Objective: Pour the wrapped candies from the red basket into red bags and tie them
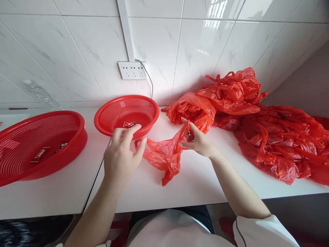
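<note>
A crumpled red plastic bag (166,154) hangs over the white table between my hands. My right hand (199,140) grips its upper right end, with a strip of the plastic looped at the fingers and the index finger stretched out. My left hand (122,151) is at the bag's left end, thumb and fingers apart, the thumb next to the plastic; whether it touches is hard to tell. Just beyond my left hand stands a small red mesh basket (110,111), with a small printed packet (130,124) in it, partly hidden by my fingers.
A larger red basket (77,137) at left holds small wrapped packets (39,154). Bundled red bags (231,91) and a wide heap of bags (282,144) cover the right side. A socket strip (132,70) with a cable is on the tiled wall. A seam divides the tables.
</note>
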Action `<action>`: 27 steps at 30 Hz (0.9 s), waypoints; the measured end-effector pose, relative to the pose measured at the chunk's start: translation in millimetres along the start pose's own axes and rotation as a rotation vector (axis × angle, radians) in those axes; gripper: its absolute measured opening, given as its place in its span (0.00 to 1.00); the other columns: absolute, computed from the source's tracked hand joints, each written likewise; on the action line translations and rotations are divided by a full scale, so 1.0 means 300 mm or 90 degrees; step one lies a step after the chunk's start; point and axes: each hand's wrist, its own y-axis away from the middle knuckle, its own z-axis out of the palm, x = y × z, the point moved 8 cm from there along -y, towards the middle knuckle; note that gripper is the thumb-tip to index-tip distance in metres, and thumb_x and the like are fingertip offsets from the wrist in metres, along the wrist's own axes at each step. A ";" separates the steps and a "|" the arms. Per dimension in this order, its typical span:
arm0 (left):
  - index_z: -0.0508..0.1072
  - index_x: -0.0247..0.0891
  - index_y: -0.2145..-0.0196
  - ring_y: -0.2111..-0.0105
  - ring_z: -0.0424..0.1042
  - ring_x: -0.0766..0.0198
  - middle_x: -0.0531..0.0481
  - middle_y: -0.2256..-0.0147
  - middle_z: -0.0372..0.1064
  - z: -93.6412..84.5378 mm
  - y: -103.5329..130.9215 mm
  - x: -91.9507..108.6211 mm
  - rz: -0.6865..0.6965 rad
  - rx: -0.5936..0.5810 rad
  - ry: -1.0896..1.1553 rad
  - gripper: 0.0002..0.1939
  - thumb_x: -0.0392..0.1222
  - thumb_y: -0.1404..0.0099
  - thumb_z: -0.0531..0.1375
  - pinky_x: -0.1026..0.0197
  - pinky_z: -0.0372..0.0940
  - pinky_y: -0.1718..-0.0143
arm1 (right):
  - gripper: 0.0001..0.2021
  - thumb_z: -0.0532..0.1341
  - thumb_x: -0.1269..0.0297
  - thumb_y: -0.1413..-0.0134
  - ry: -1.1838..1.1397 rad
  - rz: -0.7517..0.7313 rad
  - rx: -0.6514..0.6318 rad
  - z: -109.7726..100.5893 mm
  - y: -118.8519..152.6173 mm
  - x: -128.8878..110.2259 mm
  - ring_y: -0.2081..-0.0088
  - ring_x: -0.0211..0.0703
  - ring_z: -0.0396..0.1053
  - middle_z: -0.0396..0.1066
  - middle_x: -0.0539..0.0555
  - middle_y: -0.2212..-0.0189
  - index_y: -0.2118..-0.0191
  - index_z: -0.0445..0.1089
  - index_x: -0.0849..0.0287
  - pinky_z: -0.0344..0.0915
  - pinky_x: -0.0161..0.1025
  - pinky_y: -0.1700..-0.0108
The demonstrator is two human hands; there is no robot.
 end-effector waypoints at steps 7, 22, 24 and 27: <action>0.71 0.38 0.62 0.71 0.71 0.61 0.47 0.69 0.72 0.393 0.070 0.206 0.126 -0.427 0.049 0.13 0.34 0.31 0.46 0.62 0.61 0.71 | 0.40 0.56 0.74 0.46 0.077 -0.150 -0.069 0.124 0.025 -0.130 0.75 0.36 0.56 0.59 0.45 0.75 0.30 0.42 0.50 0.64 0.35 0.71; 0.53 0.45 0.34 0.57 0.74 0.49 0.38 0.46 0.68 0.383 0.049 -0.070 -0.038 -0.535 -0.164 0.48 0.35 0.50 0.65 0.59 0.66 0.66 | 0.11 0.62 0.57 0.45 0.298 0.043 0.040 -0.156 0.061 -0.073 0.61 0.48 0.73 0.76 0.56 0.62 0.59 0.76 0.56 0.68 0.42 0.58; 0.47 0.49 0.32 0.56 0.74 0.46 0.34 0.36 0.53 0.405 0.068 -0.082 -0.022 -0.535 -0.181 0.56 0.35 0.54 0.68 0.56 0.68 0.64 | 0.12 0.60 0.54 0.41 0.260 -0.037 0.270 -0.215 0.118 -0.186 0.58 0.51 0.73 0.75 0.58 0.62 0.64 0.75 0.56 0.68 0.46 0.57; 0.52 0.48 0.33 0.56 0.75 0.42 0.32 0.32 0.44 0.431 0.081 -0.083 -0.007 -0.515 -0.161 0.51 0.41 0.52 0.68 0.49 0.68 0.58 | 0.11 0.54 0.57 0.35 0.207 -0.225 0.304 -0.074 0.171 -0.322 0.57 0.50 0.72 0.73 0.59 0.60 0.63 0.71 0.54 0.68 0.46 0.56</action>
